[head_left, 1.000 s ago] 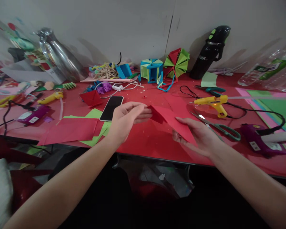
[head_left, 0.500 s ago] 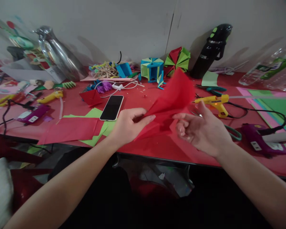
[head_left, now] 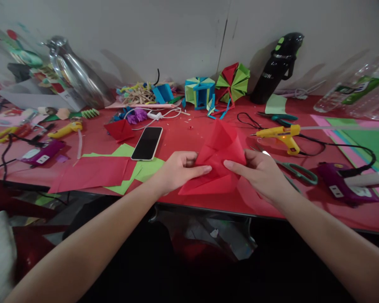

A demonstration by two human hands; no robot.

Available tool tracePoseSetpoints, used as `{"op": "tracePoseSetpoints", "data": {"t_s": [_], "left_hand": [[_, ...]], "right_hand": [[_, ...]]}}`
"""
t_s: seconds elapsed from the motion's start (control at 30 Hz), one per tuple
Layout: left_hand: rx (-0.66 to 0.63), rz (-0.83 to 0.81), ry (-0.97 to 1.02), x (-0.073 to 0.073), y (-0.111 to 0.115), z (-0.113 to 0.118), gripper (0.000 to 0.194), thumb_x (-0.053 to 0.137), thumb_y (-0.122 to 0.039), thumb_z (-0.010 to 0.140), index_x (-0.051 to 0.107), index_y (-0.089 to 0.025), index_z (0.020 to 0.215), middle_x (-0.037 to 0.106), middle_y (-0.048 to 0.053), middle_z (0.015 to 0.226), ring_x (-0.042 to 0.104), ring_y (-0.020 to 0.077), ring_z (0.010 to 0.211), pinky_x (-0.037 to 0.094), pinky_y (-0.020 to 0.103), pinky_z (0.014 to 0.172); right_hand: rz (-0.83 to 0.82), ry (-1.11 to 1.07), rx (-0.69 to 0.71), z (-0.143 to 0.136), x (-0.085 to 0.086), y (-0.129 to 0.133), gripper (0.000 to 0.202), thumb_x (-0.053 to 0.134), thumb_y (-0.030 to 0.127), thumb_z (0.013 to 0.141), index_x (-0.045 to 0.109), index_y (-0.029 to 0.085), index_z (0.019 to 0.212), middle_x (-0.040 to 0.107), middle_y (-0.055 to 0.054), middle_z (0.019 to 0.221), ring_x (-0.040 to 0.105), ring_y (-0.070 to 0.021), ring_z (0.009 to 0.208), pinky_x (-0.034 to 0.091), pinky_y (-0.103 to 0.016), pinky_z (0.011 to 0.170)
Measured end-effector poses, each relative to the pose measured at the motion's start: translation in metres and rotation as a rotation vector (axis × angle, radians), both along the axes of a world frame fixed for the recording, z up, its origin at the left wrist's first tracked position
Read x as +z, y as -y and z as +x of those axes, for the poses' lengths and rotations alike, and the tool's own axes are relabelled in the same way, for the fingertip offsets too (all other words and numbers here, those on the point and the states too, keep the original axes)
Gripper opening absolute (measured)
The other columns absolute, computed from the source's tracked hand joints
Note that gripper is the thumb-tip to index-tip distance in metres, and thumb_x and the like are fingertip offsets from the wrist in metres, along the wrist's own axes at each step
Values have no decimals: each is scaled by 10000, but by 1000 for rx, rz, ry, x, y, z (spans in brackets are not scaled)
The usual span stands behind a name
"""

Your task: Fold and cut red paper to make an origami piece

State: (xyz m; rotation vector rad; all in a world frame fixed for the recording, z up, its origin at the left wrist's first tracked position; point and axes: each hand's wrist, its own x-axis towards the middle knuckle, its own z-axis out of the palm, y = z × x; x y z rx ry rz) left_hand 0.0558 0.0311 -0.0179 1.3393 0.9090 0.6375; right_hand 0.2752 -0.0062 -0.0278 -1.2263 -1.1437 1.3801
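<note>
A partly folded red paper (head_left: pixel 219 153) is held between both hands above the table's front edge. My left hand (head_left: pixel 180 170) pinches its left side, thumb on top. On the right side my right hand (head_left: pixel 260 172) grips it, the thumb lying over the paper and the other fingers behind. Left of my left hand lie a phone (head_left: pixel 147 143), flat red sheets (head_left: pixel 91 171) and light green sheets (head_left: pixel 123 151). Scissors with green handles (head_left: pixel 303 173) rest beside my right hand, below a yellow glue gun (head_left: pixel 281 134).
Along the wall of the red table (head_left: pixel 183 134) stand a steel jug (head_left: pixel 78 71), a blue-green paper model (head_left: pixel 200 92), a red-green paper wheel (head_left: pixel 234 82) and a black bottle (head_left: pixel 278 69). Purple power blocks (head_left: pixel 347 183) with cables lie at both sides.
My right hand, apart from the paper before, now grips its right side. The raised red flap has come down, and the scissors show more fully.
</note>
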Motion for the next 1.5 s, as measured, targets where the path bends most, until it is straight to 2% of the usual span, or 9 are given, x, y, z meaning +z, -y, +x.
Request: {"op": "tracePoseSetpoints", "data": {"t_s": [0.27, 0.4, 0.53, 0.7, 0.8, 0.9, 1.1, 1.37, 1.5], "left_hand": [[-88, -102, -51, -2, -2, -4, 331, 809, -390, 738, 736, -184, 986, 774, 106, 996, 734, 294, 971, 596, 441, 853], [-56, -108, -6, -3, 0, 0, 366, 817, -385, 731, 732, -176, 1019, 768, 116, 1038, 737, 281, 963, 597, 424, 854], [35, -39, 24, -5, 2, 5, 377, 797, -411, 752, 724, -177, 1039, 761, 120, 1068, 739, 262, 935, 594, 395, 827], [81, 83, -43, -7, 2, 5, 279, 808, -412, 723, 713, -181, 848, 765, 72, 862, 732, 244, 818, 587, 343, 695], [53, 132, -73, -7, 2, 5, 262, 822, -391, 702, 688, -184, 792, 744, 54, 796, 720, 246, 795, 576, 332, 647], [1, 160, -92, -6, 2, 5, 254, 819, -368, 712, 662, -181, 784, 740, 45, 827, 717, 226, 811, 571, 316, 678], [-50, 174, -97, -7, -2, 0, 247, 793, -365, 737, 655, -184, 834, 727, 43, 851, 708, 222, 837, 562, 324, 749], [-72, 443, -250, 2, -5, -10, 213, 651, -320, 851, 619, -174, 699, 597, -7, 676, 603, 155, 685, 469, 247, 630], [-38, 572, -293, 3, -4, -8, 166, 605, -302, 892, 700, -183, 826, 682, 15, 794, 643, 172, 774, 502, 259, 721]], "right_hand": [[26, -8, -41, -1, -1, -1, 208, 766, 423, 796, 695, 229, 818, 721, -13, 793, 673, -189, 736, 553, -327, 703], [24, -43, -67, -1, -3, -3, 195, 777, 396, 783, 677, 236, 829, 714, -7, 829, 653, -172, 734, 542, -318, 712], [46, -18, -81, -2, -6, -3, 200, 762, 407, 795, 677, 236, 856, 719, -12, 859, 660, -183, 765, 547, -334, 732], [38, 5, -19, -3, -3, 0, 277, 796, 404, 760, 692, 221, 940, 749, -56, 985, 696, -233, 875, 579, -380, 772], [24, 75, -2, -4, -1, 1, 362, 824, 424, 718, 723, 218, 998, 764, -74, 1027, 710, -277, 926, 592, -402, 770], [0, 104, -44, -4, -2, 1, 327, 812, 450, 729, 744, 205, 933, 775, -80, 977, 719, -267, 853, 589, -386, 728], [7, -44, 8, 1, -5, -2, 216, 740, 443, 820, 740, 232, 863, 762, -54, 953, 702, -228, 837, 572, -376, 784], [214, 137, -50, 8, 3, -3, 261, 746, 422, 815, 697, 299, 1041, 742, -30, 1054, 683, -264, 975, 553, -413, 859], [233, 165, 6, 5, 2, 0, 182, 663, 429, 883, 686, 290, 998, 729, -30, 1046, 672, -266, 960, 543, -415, 852]]}}
